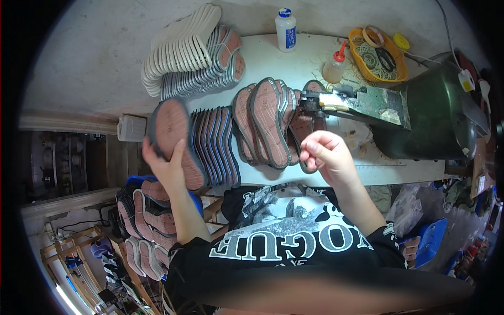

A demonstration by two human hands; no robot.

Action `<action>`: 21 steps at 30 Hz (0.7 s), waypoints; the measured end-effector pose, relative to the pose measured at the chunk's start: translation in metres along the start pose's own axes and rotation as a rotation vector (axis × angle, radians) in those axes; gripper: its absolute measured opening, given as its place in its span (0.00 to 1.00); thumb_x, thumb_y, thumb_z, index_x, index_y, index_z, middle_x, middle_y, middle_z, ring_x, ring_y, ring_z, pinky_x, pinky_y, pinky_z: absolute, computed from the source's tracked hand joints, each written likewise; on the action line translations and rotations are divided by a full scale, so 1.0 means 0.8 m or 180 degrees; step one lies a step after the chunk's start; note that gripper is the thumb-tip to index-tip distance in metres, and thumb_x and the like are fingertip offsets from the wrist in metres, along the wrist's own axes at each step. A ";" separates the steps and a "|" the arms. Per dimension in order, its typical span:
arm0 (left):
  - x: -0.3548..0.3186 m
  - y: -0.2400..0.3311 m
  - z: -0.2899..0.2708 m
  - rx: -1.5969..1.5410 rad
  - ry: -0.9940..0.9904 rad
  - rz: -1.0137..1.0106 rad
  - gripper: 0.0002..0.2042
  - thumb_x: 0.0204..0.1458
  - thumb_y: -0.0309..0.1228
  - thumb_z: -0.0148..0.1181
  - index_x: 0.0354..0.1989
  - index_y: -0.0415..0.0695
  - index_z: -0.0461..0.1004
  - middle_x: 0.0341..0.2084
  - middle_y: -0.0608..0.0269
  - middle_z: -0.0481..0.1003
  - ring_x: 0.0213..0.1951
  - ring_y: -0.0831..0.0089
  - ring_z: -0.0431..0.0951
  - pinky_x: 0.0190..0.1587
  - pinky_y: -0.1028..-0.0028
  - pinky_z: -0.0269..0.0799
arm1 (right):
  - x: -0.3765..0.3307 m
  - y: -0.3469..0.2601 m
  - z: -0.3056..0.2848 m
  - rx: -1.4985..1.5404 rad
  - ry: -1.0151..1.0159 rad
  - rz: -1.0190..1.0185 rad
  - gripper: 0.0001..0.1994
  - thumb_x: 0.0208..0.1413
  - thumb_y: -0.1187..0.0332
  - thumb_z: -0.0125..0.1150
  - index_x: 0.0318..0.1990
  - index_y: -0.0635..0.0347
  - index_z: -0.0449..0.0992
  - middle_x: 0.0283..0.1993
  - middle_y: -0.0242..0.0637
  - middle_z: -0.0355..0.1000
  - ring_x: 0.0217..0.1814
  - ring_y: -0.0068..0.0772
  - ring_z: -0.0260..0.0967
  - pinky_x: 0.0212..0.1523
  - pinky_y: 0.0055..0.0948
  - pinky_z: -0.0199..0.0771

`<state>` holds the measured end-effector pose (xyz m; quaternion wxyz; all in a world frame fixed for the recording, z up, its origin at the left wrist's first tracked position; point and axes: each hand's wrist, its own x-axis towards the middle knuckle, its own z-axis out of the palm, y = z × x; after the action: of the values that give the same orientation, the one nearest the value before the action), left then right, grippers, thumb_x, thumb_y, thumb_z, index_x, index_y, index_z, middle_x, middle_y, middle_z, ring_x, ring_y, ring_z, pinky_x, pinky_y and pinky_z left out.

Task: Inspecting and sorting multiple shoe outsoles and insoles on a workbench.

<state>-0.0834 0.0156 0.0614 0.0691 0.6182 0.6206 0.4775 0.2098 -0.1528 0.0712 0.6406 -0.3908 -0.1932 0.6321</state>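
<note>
Nearest to me is the person's black short-sleeved T-shirt (pixel 236 262), printed in grey and white across the front, pressed close to the near edge of a long pale table (pixel 257 52). The left hand (pixel 167 163) grips a brownish-pink shoe sole with a dark grey rim (pixel 170 126), thumb across its face and fingers round its outer edge; the sole is tilted up in front of a row of similar soles standing on edge (pixel 215 144). The right hand (pixel 326 152) has its fingers curled in and the thumb drawn up to the index finger; whether it pinches anything thin, I can't tell. It is just beside a loose, overlapping pile of grey-rimmed pink soles (pixel 269 123), part of which lies beneath the narrow arm of a dark green metal machine (pixel 438 105). Towards the wall I see a leaning stack of cream-white curved soles (pixel 178 50), a white plastic bottle with a blue cap (pixel 286 34), a translucent squeeze bottle with a red nozzle (pixel 333 71) and an orange-yellow plastic basket (pixel 386 79) holding rings and pale tangled strands. More pink soles (pixel 152 215) are heaped below the table, beyond the left forearm.
</note>
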 end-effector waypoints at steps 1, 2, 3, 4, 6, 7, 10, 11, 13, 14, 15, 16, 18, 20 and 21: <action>-0.004 0.018 0.006 -0.1307 -0.0741 -0.0300 0.37 0.40 0.27 0.71 0.59 0.32 0.58 0.51 0.50 0.67 0.53 0.65 0.67 0.58 0.68 0.60 | -0.002 -0.003 0.002 0.0137 -0.0114 -0.0125 0.07 0.57 0.69 0.59 0.37 0.64 0.75 0.29 0.36 0.75 0.24 0.18 0.70 0.26 0.14 0.68; -0.008 0.039 0.014 -0.2615 -0.1463 -0.0588 0.36 0.42 0.25 0.69 0.59 0.31 0.56 0.52 0.50 0.67 0.54 0.65 0.68 0.59 0.68 0.59 | -0.002 -0.006 0.003 0.0274 -0.0245 -0.0255 0.07 0.58 0.70 0.57 0.38 0.65 0.74 0.30 0.36 0.75 0.25 0.19 0.70 0.27 0.15 0.70; -0.012 0.066 0.026 -0.3019 -0.1884 -0.0571 0.35 0.43 0.23 0.67 0.60 0.31 0.56 0.52 0.51 0.67 0.54 0.65 0.68 0.60 0.68 0.59 | -0.002 -0.009 0.002 0.0260 -0.0228 -0.0273 0.07 0.58 0.70 0.57 0.38 0.65 0.74 0.30 0.36 0.75 0.25 0.19 0.70 0.27 0.15 0.70; -0.019 0.095 0.035 -0.3407 -0.2316 -0.0543 0.34 0.45 0.22 0.65 0.60 0.31 0.55 0.53 0.51 0.67 0.55 0.66 0.68 0.60 0.69 0.59 | -0.004 -0.013 0.000 0.0333 -0.0430 -0.0330 0.07 0.59 0.70 0.56 0.39 0.65 0.74 0.31 0.37 0.75 0.26 0.20 0.71 0.29 0.16 0.71; -0.038 0.137 0.049 -0.3766 -0.2369 -0.0644 0.31 0.46 0.22 0.64 0.59 0.32 0.57 0.51 0.53 0.68 0.53 0.68 0.69 0.59 0.69 0.60 | -0.010 -0.017 0.001 0.0404 -0.0620 -0.0411 0.08 0.59 0.70 0.56 0.41 0.66 0.73 0.33 0.38 0.75 0.27 0.22 0.71 0.30 0.18 0.72; -0.045 0.146 0.052 -0.3855 -0.2464 -0.0844 0.28 0.47 0.23 0.64 0.56 0.33 0.57 0.49 0.54 0.68 0.51 0.70 0.69 0.58 0.70 0.61 | -0.011 -0.016 0.006 0.0469 -0.0570 -0.0531 0.09 0.59 0.70 0.55 0.43 0.66 0.72 0.34 0.38 0.74 0.29 0.22 0.71 0.32 0.19 0.72; -0.067 0.190 0.057 -0.4319 -0.2684 -0.1209 0.26 0.49 0.25 0.64 0.53 0.38 0.57 0.48 0.55 0.69 0.50 0.71 0.69 0.57 0.70 0.62 | -0.012 -0.014 0.014 0.0500 -0.0159 -0.0764 0.13 0.58 0.69 0.58 0.48 0.65 0.70 0.36 0.36 0.72 0.33 0.22 0.70 0.39 0.20 0.71; -0.077 0.199 0.060 -0.4341 -0.2817 -0.1343 0.25 0.49 0.24 0.63 0.52 0.39 0.57 0.47 0.55 0.69 0.50 0.72 0.70 0.57 0.70 0.62 | -0.011 -0.013 0.019 0.0291 -0.0121 -0.0940 0.14 0.56 0.69 0.60 0.48 0.64 0.69 0.36 0.34 0.72 0.34 0.21 0.69 0.40 0.20 0.70; -0.092 0.205 0.067 -0.4371 -0.3231 -0.1499 0.24 0.49 0.23 0.63 0.51 0.39 0.57 0.46 0.56 0.70 0.48 0.72 0.71 0.56 0.70 0.64 | -0.012 -0.014 0.018 0.0095 -0.0057 -0.1120 0.15 0.54 0.69 0.63 0.48 0.64 0.69 0.36 0.32 0.72 0.34 0.20 0.69 0.42 0.21 0.70; -0.096 0.207 0.069 -0.4448 -0.3461 -0.1652 0.23 0.50 0.24 0.63 0.51 0.38 0.58 0.45 0.56 0.70 0.47 0.72 0.72 0.55 0.70 0.65 | -0.014 -0.017 0.014 -0.0093 -0.0096 -0.1116 0.15 0.53 0.71 0.64 0.47 0.64 0.70 0.38 0.32 0.72 0.37 0.20 0.69 0.43 0.21 0.70; -0.094 0.205 0.071 -0.4561 -0.3579 -0.1793 0.21 0.50 0.25 0.63 0.49 0.38 0.60 0.45 0.56 0.71 0.47 0.72 0.73 0.54 0.70 0.67 | -0.016 -0.021 0.010 -0.0279 -0.0140 -0.1105 0.14 0.52 0.72 0.64 0.46 0.64 0.71 0.40 0.32 0.72 0.39 0.19 0.69 0.44 0.22 0.70; -0.089 0.205 0.073 -0.4548 -0.3607 -0.1808 0.21 0.50 0.25 0.63 0.49 0.38 0.60 0.45 0.56 0.71 0.47 0.72 0.73 0.54 0.70 0.67 | -0.018 -0.024 0.008 -0.0469 -0.0175 -0.1094 0.14 0.51 0.74 0.65 0.45 0.63 0.72 0.42 0.32 0.73 0.41 0.19 0.69 0.45 0.22 0.70; -0.076 0.207 0.074 -0.4485 -0.4253 -0.1862 0.17 0.50 0.26 0.63 0.45 0.38 0.64 0.45 0.53 0.72 0.48 0.72 0.73 0.53 0.70 0.67 | -0.023 -0.028 0.015 -0.0340 -0.0071 -0.1072 0.15 0.50 0.75 0.65 0.46 0.64 0.72 0.44 0.34 0.73 0.44 0.21 0.70 0.47 0.24 0.70; -0.064 0.209 0.080 -0.4535 -0.4246 -0.1838 0.19 0.49 0.28 0.65 0.46 0.36 0.65 0.44 0.52 0.73 0.46 0.72 0.74 0.51 0.71 0.69 | -0.026 -0.032 0.018 -0.0624 -0.0141 -0.1090 0.17 0.49 0.76 0.66 0.48 0.65 0.72 0.44 0.35 0.73 0.45 0.23 0.71 0.49 0.26 0.71; -0.056 0.208 0.084 -0.4306 -0.4435 -0.1734 0.22 0.48 0.30 0.66 0.48 0.35 0.65 0.43 0.53 0.74 0.45 0.73 0.75 0.50 0.72 0.70 | -0.025 -0.033 0.012 -0.0772 -0.0213 -0.1074 0.23 0.47 0.77 0.68 0.52 0.66 0.70 0.46 0.37 0.73 0.47 0.25 0.71 0.50 0.27 0.71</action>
<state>0.0887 -0.0244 0.1161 0.8594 0.4276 0.1608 0.2296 0.2177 -0.1669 0.1015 0.6789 -0.4059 -0.3518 0.5006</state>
